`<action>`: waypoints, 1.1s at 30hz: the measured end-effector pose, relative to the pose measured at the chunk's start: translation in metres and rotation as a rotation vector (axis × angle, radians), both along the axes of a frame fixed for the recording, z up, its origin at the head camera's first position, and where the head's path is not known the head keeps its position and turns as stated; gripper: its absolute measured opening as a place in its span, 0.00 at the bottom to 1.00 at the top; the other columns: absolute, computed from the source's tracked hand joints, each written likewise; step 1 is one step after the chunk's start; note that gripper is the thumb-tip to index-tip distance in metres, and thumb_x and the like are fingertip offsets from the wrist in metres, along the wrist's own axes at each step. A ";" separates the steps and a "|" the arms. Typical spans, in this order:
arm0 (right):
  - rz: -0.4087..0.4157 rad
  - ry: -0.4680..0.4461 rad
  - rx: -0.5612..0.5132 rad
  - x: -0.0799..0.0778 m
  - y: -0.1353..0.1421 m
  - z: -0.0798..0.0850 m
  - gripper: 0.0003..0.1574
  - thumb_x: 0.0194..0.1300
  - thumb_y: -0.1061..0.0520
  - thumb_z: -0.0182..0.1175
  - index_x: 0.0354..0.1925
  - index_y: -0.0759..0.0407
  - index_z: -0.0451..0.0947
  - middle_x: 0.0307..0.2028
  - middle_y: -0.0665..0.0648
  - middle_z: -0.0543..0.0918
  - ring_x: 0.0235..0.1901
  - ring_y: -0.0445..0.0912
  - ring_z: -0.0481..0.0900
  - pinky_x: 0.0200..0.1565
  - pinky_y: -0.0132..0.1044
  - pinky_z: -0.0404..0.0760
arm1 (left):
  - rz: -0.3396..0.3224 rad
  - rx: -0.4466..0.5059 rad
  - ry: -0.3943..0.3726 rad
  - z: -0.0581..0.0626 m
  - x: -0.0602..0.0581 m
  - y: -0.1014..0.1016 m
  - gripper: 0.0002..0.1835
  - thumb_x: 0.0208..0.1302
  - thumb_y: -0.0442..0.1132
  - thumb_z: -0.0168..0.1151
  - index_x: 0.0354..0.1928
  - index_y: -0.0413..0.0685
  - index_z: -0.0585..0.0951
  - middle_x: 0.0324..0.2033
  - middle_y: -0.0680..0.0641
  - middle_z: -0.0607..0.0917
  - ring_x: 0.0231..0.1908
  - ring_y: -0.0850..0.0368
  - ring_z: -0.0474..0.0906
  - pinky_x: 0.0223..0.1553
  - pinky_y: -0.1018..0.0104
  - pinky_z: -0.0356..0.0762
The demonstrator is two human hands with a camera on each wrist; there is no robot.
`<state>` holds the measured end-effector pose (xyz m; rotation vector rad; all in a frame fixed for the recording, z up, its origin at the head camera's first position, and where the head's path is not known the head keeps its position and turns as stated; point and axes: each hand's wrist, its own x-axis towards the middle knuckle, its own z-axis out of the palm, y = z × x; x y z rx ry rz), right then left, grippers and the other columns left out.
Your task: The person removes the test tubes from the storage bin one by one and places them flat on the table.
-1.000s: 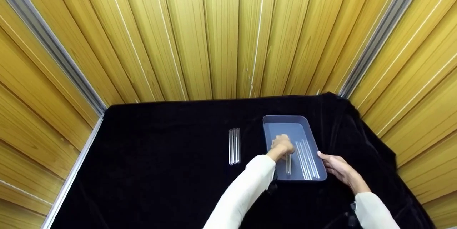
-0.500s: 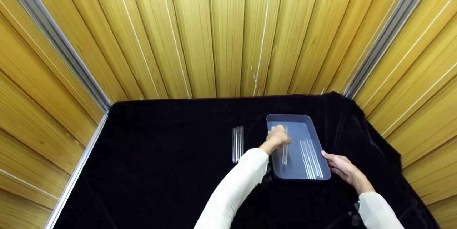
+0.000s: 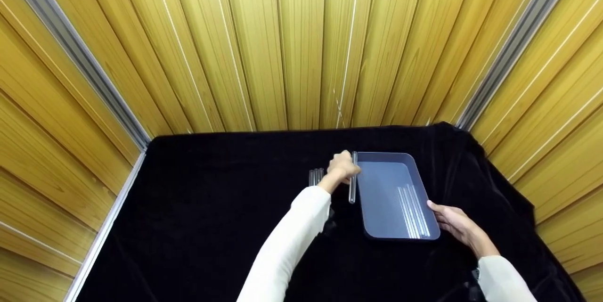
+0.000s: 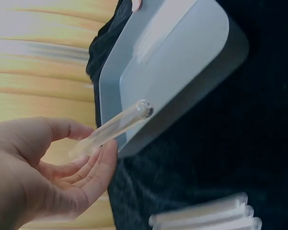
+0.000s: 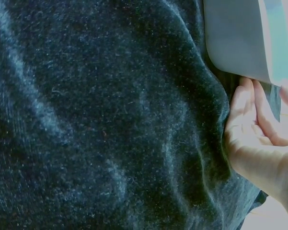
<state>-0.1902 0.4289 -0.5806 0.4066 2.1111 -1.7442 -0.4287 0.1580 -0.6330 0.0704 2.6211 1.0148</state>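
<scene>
Sleeve (image 3: 285, 243) partly hides tubes (image 3: 316, 176) on cloth (image 3: 212, 198); tray (image 3: 382, 198) between hands (image 3: 343, 165).

My head view looks forward and down from well above, taking in the black velvet-covered desk (image 3: 216, 217), the yellow wood-grained walls (image 3: 301, 47), my left hand (image 3: 341, 167) and my right hand (image 3: 456, 223). My left-wrist view sits close, looking past that hand at a slant across the blue-grey rectangular plastic tray (image 3: 381, 198). My right-wrist view faces mostly near velvet, with a tray corner upper right. All three share the tray; head and left wrist share the clear, slender tube (image 4: 120, 123).
</scene>
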 end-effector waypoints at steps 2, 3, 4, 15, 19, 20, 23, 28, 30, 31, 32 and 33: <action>0.005 0.005 0.001 -0.001 0.000 0.000 0.46 0.79 0.43 0.52 0.71 0.81 0.57 0.54 0.56 0.85 0.46 0.34 0.82 0.49 0.28 0.84 | 0.022 -0.014 0.021 0.003 -0.007 -0.013 0.16 0.48 0.43 0.69 0.37 0.51 0.74 0.30 0.45 0.84 0.10 0.55 0.81 0.13 0.62 0.84; 0.011 0.008 0.003 -0.002 0.000 -0.001 0.46 0.79 0.43 0.51 0.71 0.82 0.56 0.54 0.56 0.85 0.46 0.33 0.82 0.49 0.28 0.84 | 0.036 -0.019 0.033 0.006 -0.009 -0.020 0.15 0.47 0.43 0.69 0.36 0.52 0.74 0.30 0.45 0.84 0.10 0.55 0.81 0.12 0.62 0.84; 0.014 0.008 0.005 -0.001 0.001 0.000 0.46 0.79 0.43 0.51 0.71 0.82 0.56 0.55 0.56 0.85 0.46 0.33 0.81 0.49 0.28 0.84 | 0.054 -0.027 0.049 0.007 -0.010 -0.024 0.16 0.47 0.44 0.70 0.36 0.52 0.75 0.31 0.45 0.85 0.11 0.54 0.82 0.12 0.62 0.83; 0.009 0.001 -0.003 -0.004 0.007 0.001 0.47 0.79 0.42 0.51 0.72 0.82 0.54 0.53 0.53 0.85 0.45 0.32 0.81 0.49 0.27 0.84 | 0.165 -0.120 0.059 0.036 0.002 -0.085 0.17 0.47 0.44 0.71 0.41 0.53 0.80 0.40 0.43 0.87 0.28 0.45 0.85 0.18 0.60 0.85; 0.008 -0.003 -0.007 -0.004 0.008 0.001 0.47 0.79 0.43 0.51 0.72 0.82 0.54 0.52 0.52 0.85 0.45 0.32 0.81 0.49 0.26 0.83 | 0.191 -0.102 0.020 0.024 -0.002 -0.101 0.19 0.49 0.46 0.73 0.43 0.50 0.80 0.41 0.41 0.88 0.24 0.46 0.84 0.18 0.57 0.85; 0.010 -0.001 -0.008 -0.004 0.008 0.001 0.47 0.79 0.43 0.50 0.72 0.82 0.54 0.52 0.52 0.85 0.45 0.32 0.81 0.49 0.26 0.83 | 0.199 -0.102 0.022 0.020 -0.004 -0.104 0.18 0.49 0.47 0.73 0.41 0.50 0.80 0.40 0.41 0.88 0.21 0.48 0.83 0.15 0.57 0.84; 0.013 0.000 -0.009 -0.004 0.008 0.000 0.47 0.79 0.42 0.50 0.72 0.82 0.53 0.52 0.53 0.85 0.46 0.32 0.81 0.49 0.25 0.83 | 0.197 -0.089 0.007 0.010 -0.007 -0.113 0.16 0.49 0.46 0.71 0.39 0.50 0.80 0.39 0.40 0.88 0.15 0.50 0.82 0.13 0.58 0.83; 0.008 0.001 -0.009 -0.004 0.008 0.001 0.48 0.79 0.42 0.50 0.72 0.83 0.52 0.54 0.54 0.84 0.46 0.32 0.80 0.49 0.26 0.83 | 0.182 -0.063 -0.022 0.006 -0.002 -0.119 0.11 0.50 0.41 0.66 0.35 0.47 0.80 0.33 0.39 0.87 0.11 0.51 0.81 0.12 0.60 0.84; 0.006 -0.001 -0.010 -0.004 0.008 0.001 0.48 0.79 0.42 0.51 0.72 0.82 0.52 0.54 0.54 0.85 0.46 0.32 0.81 0.49 0.26 0.83 | 0.183 -0.063 -0.024 0.007 0.003 -0.119 0.10 0.50 0.40 0.66 0.34 0.47 0.80 0.29 0.41 0.87 0.10 0.53 0.81 0.12 0.61 0.84; 0.006 -0.001 -0.011 -0.005 0.008 0.001 0.48 0.79 0.42 0.51 0.72 0.82 0.53 0.54 0.54 0.85 0.46 0.32 0.81 0.49 0.26 0.84 | 0.188 -0.064 -0.019 0.007 0.007 -0.118 0.09 0.50 0.40 0.65 0.34 0.47 0.80 0.28 0.41 0.87 0.10 0.53 0.81 0.12 0.62 0.84; 0.008 0.000 -0.012 -0.005 0.008 0.001 0.47 0.79 0.43 0.50 0.72 0.82 0.53 0.54 0.53 0.85 0.46 0.32 0.81 0.49 0.26 0.84 | 0.193 -0.063 -0.014 0.008 0.010 -0.118 0.09 0.50 0.39 0.65 0.34 0.47 0.80 0.28 0.41 0.87 0.10 0.53 0.81 0.12 0.62 0.84; 0.005 0.000 -0.012 -0.005 0.008 0.001 0.47 0.79 0.43 0.51 0.72 0.82 0.54 0.53 0.53 0.85 0.46 0.32 0.81 0.49 0.26 0.84 | 0.200 -0.066 -0.007 0.008 0.014 -0.117 0.09 0.50 0.39 0.66 0.34 0.47 0.80 0.28 0.42 0.87 0.11 0.53 0.81 0.12 0.62 0.83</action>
